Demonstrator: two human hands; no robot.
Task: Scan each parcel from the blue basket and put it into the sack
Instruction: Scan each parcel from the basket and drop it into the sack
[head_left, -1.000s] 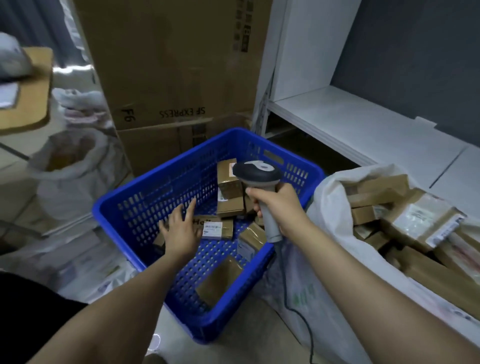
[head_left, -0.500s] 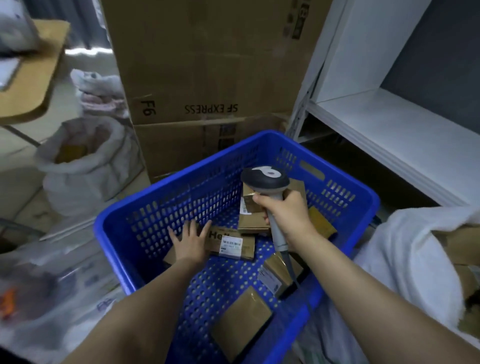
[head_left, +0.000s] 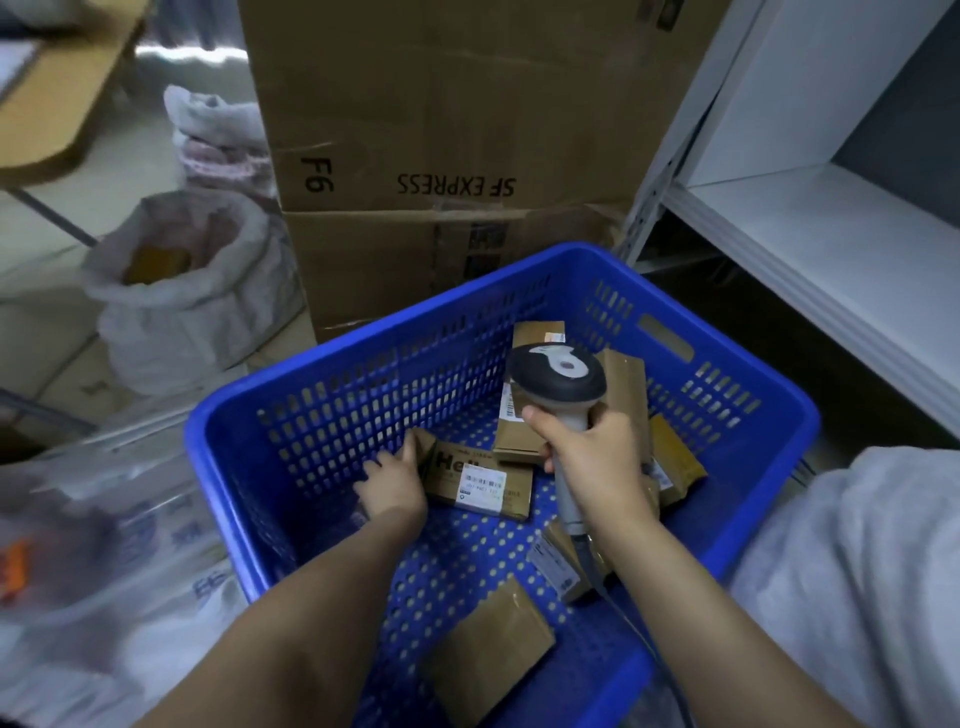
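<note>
Step in hand: judging by the reach, picking the next parcel out of the blue basket (head_left: 234, 415) to scan it.
Left hand: the left hand (head_left: 395, 483) is down inside the basket, its fingers (head_left: 413, 449) against the left end of the labelled parcel (head_left: 480, 483). I cannot tell whether they have closed round that end or only touch it.
Right hand: the right hand (head_left: 597, 462) is wrapped firmly round the handle of the scanner (head_left: 558, 371), whose head hangs over the middle of the basket, pointing away from the person.
Labelled parcel: it lies on the basket floor, white label face up, touching a second parcel (head_left: 522, 431) behind it.
Other parcels: several more lie in the basket, among them a flat parcel (head_left: 488, 660) near the front edge. Others are partly hidden under the right wrist.
Sack: the sack (head_left: 857, 571) stands just beside the basket on the right, its mouth out of view.
Doing it well: take the parcel by its bare left end, thumb beneath and fingers on top, leaving the label uncovered. Lift it clear of its neighbour, turn the label toward the scanner head and hold it flat and steady.
Watch for: a finger or a tilt hiding the barcode would likely spoil the read. A hurried lift could drag the second parcel along.
</note>
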